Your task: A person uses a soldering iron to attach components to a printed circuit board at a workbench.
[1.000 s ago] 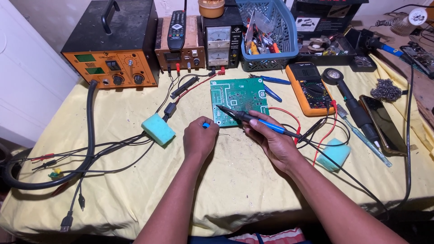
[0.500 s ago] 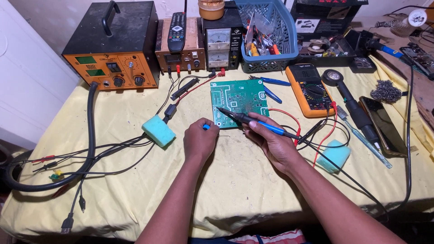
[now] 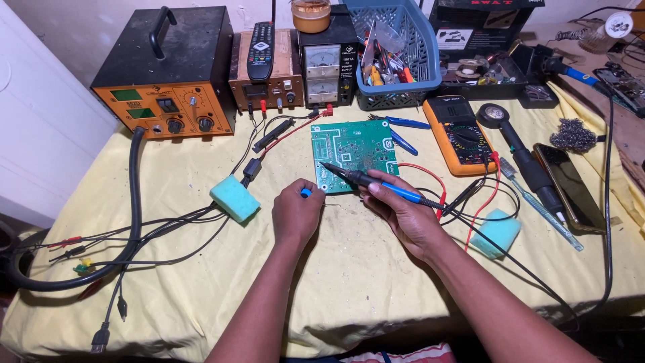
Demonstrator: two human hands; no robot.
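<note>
I am soldering: my right hand (image 3: 403, 215) grips the blue-handled soldering iron (image 3: 376, 183), its tip at the near-left corner of the green circuit board (image 3: 353, 153); my left hand (image 3: 295, 215) is closed around a small blue-tipped piece (image 3: 306, 193). Next needs a steady tip, I judge.

Green displays (image 3: 134, 104) on orange station; dark phone screen (image 3: 570, 186) right; multimeter display (image 3: 451, 108)

I have a single view, from the camera on the person's head. It looks forward and steeply down over the worktop (image 3: 376, 282), near enough that both forearms enter from the bottom edge and the left hand (image 3: 295, 215) and right hand (image 3: 403, 218) sit just below the middle. The wall and the instruments along the far edge fill the top. No second view shares the scene.
</note>
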